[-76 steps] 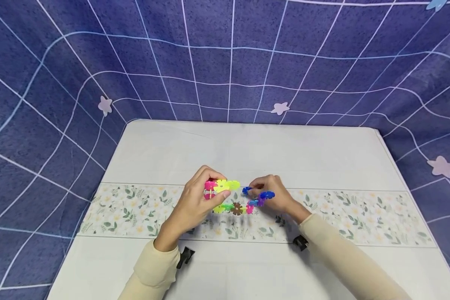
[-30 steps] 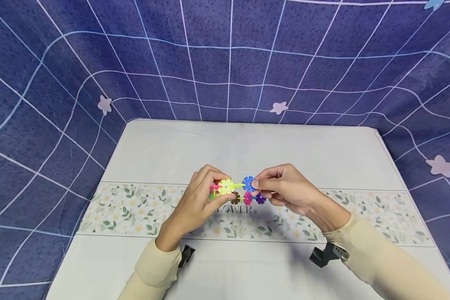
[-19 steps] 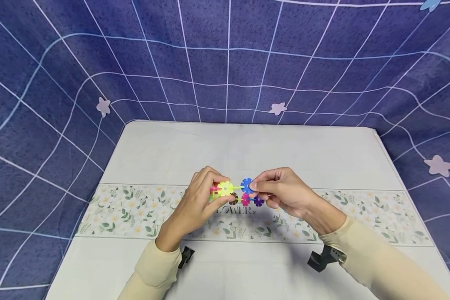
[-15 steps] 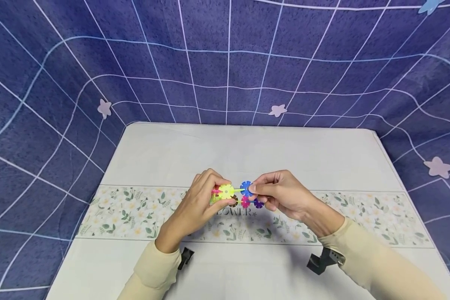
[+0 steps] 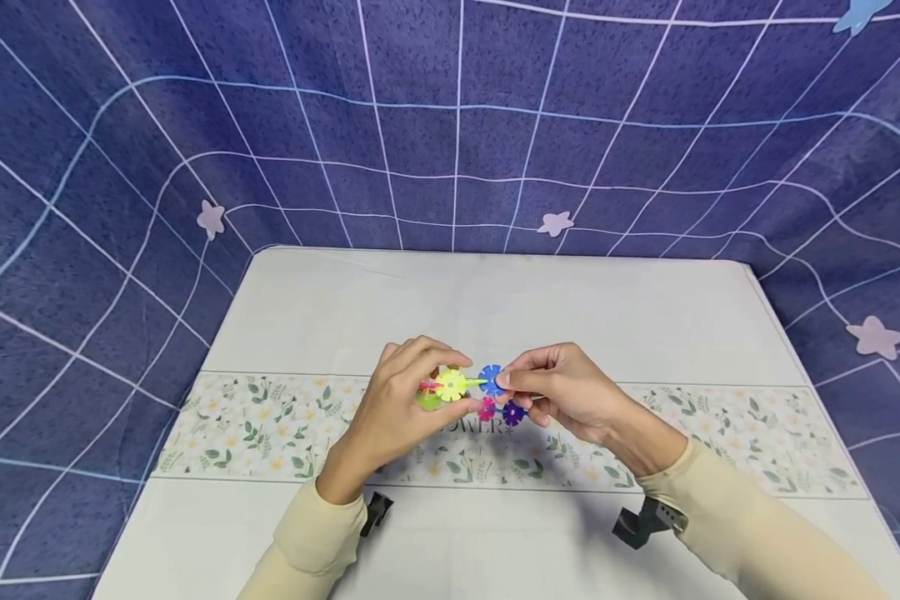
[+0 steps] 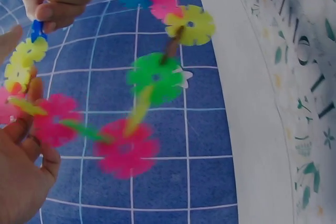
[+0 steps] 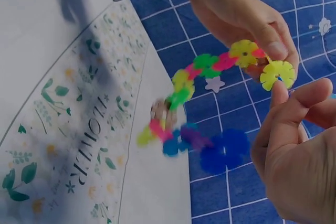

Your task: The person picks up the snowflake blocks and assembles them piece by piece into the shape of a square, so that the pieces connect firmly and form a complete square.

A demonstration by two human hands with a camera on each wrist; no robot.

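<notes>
A chain of brightly coloured, flower-shaped interlocking discs hangs between my two hands. My left hand [image 5: 393, 421] curls round the chain by a yellow disc [image 5: 445, 386], thumb and index fingertip standing apart around it. My right hand [image 5: 581, 396] pinches a blue disc [image 5: 489, 377] that touches a yellow-green disc seen edge-on. The chain loops down through a pink disc [image 6: 126, 148], a green disc [image 6: 157, 80] and others in the left wrist view. Its other end, a dark blue disc [image 7: 223, 153], hangs blurred near my right hand in the right wrist view.
The white table [image 5: 450, 300] carries a floral band [image 5: 255, 425] with printed lettering under the hands. A blue gridded curtain [image 5: 420, 133] surrounds the table's back and sides. Black wrist mounts [image 5: 645, 523] sit under the forearms.
My right hand has come up from the chain's lower end to the blue disc beside the yellow ones. My left thumb and index finger have just spread apart around the yellow disc.
</notes>
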